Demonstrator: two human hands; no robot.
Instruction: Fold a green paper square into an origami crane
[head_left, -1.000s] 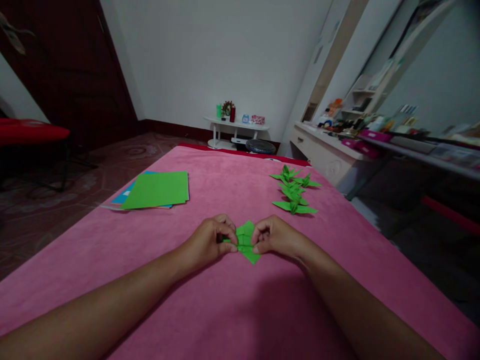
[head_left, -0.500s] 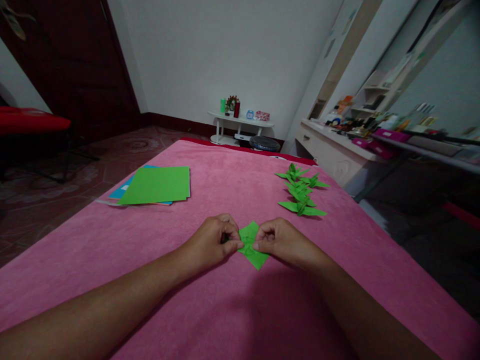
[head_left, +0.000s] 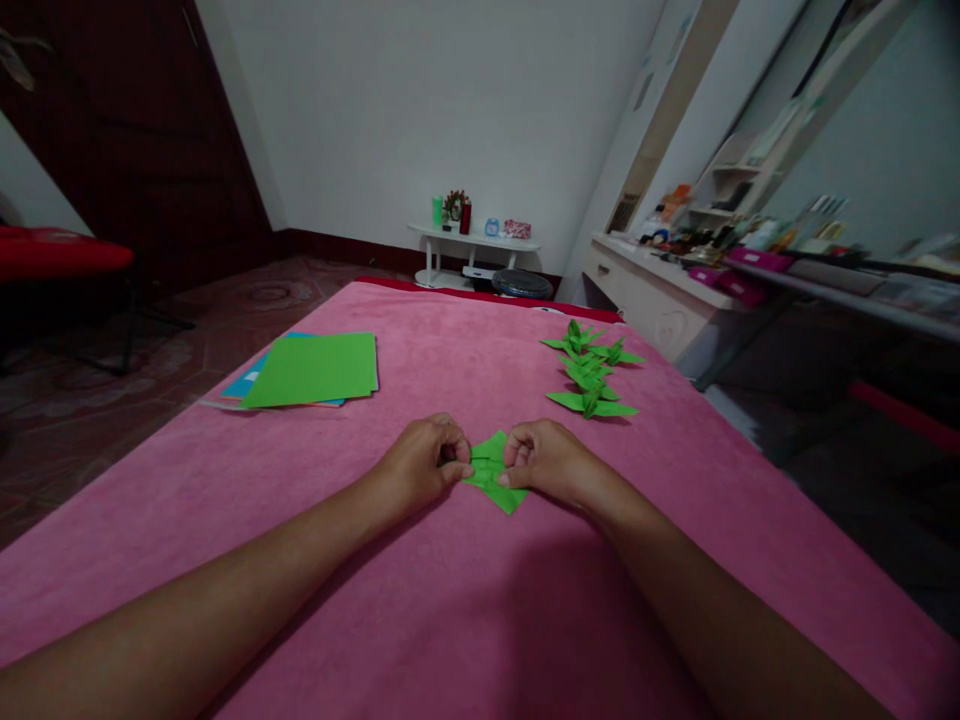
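Note:
A small piece of folded green paper (head_left: 491, 468) lies on the pink cloth in front of me, its creases showing and its corners pointing away from and toward me. My left hand (head_left: 435, 455) pinches its left corner between thumb and bent fingers. On the other side, my right hand (head_left: 544, 458) is closed on the right corner, thumb pressed on top. Several folded green paper cranes (head_left: 589, 370) sit in a cluster beyond my right hand. Beyond my left hand rests a stack of square paper (head_left: 315, 370), green on top with blue sheets poking out.
The pink cloth (head_left: 315, 620) covers the broad surface under my arms. A white low table (head_left: 472, 237) with small items stands by the far wall. To the right is a cluttered dresser (head_left: 660, 290); a red chair (head_left: 64, 253) stands at left near a dark door (head_left: 142, 130).
The view has shifted slightly. Both hands still grip the folded paper, which now shows a clearer fold across its upper part. The cranes and the paper stack stay in place.

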